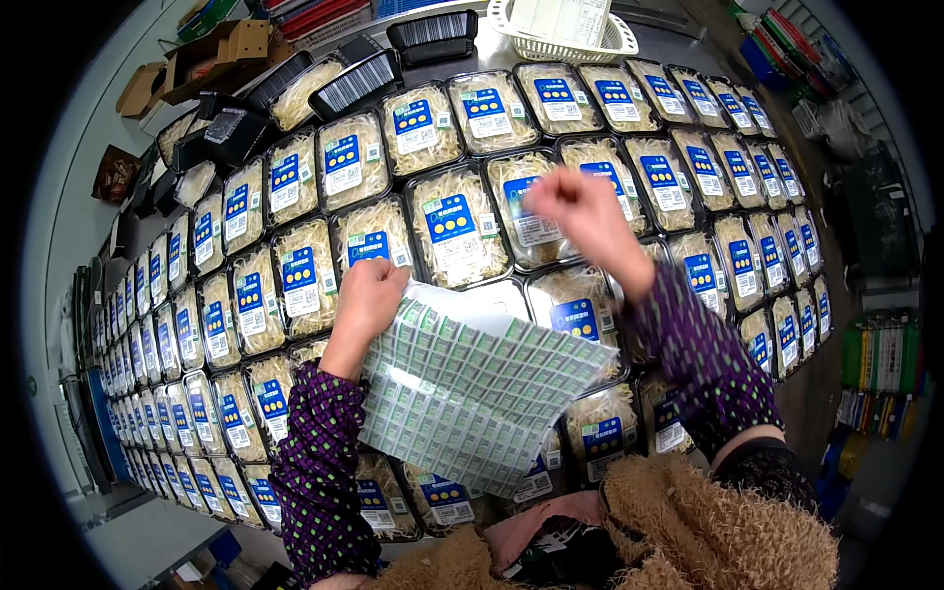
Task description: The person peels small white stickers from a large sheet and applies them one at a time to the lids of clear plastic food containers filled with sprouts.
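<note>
My left hand (372, 300) pinches the upper left corner of a sheet of small green-and-white stickers (472, 393). The sheet slopes over the packs in front of me, its white backing strip showing along the top. Above the packs to its upper right, my right hand (587, 218) is blurred, fingers curled together; anything between them is too small to make out. Below those fingers lies a sprout pack (531, 231), a black tray of pale sprouts with a blue-and-white label. Left of it, another sprout pack (454, 226) carries a small green sticker on its label.
Rows of similar packs cover the metal table (678, 44). Empty black trays (433, 37) and unlabelled filled ones pile up at the far left, near a cardboard box (211, 61). A white basket (618, 41) stands at the far edge. Coloured crates (878, 359) are stacked at right.
</note>
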The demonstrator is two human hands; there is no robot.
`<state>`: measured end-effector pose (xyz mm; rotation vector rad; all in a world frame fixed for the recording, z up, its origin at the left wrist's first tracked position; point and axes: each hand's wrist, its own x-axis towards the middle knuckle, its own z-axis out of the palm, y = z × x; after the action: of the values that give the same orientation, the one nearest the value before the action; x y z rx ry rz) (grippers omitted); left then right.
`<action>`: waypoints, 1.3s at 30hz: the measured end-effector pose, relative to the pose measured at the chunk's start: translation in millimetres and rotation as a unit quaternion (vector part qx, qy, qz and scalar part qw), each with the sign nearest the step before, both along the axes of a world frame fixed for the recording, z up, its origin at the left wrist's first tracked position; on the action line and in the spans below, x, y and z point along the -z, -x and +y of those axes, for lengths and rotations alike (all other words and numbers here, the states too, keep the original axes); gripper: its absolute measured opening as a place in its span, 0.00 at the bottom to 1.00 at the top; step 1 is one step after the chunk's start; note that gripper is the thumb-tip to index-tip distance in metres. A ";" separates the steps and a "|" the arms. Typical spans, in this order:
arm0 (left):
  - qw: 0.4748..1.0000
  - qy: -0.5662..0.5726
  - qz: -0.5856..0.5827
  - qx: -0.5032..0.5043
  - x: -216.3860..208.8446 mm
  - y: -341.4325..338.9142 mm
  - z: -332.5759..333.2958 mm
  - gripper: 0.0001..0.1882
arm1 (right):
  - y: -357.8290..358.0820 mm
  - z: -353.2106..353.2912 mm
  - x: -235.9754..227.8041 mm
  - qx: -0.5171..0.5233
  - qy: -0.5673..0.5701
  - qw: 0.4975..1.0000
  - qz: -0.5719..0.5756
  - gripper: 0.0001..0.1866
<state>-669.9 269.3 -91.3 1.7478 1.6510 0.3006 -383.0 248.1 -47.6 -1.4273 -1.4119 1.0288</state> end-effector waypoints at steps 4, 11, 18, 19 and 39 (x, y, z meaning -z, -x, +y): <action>1.000 0.009 -0.010 0.016 -11.3 -22.0 -1.2 0.16 | -31.3 58.9 64.5 0.078 0.064 0.994 -0.037 0.08; 1.000 -0.009 -0.010 0.027 -2.8 -22.8 0.1 0.16 | -27.8 55.8 79.8 0.147 -0.060 0.911 -0.382 0.14; 1.000 -0.002 -0.004 0.030 -13.3 -34.2 3.5 0.16 | -7.7 -70.3 -31.1 -0.275 0.053 0.958 -0.063 0.09; 0.999 -0.003 -0.001 0.039 -18.3 -41.0 3.5 0.16 | -9.9 -77.5 -32.6 -0.269 0.008 0.957 -0.105 0.10; 0.999 0.000 -0.017 0.037 -15.8 -88.2 -16.9 0.15 | -138.8 37.7 44.4 0.065 0.038 0.995 -0.060 0.04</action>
<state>-581.8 252.4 -75.5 1.7892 1.5578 0.2951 -244.2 285.7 -92.0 -1.6368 -1.3573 0.9362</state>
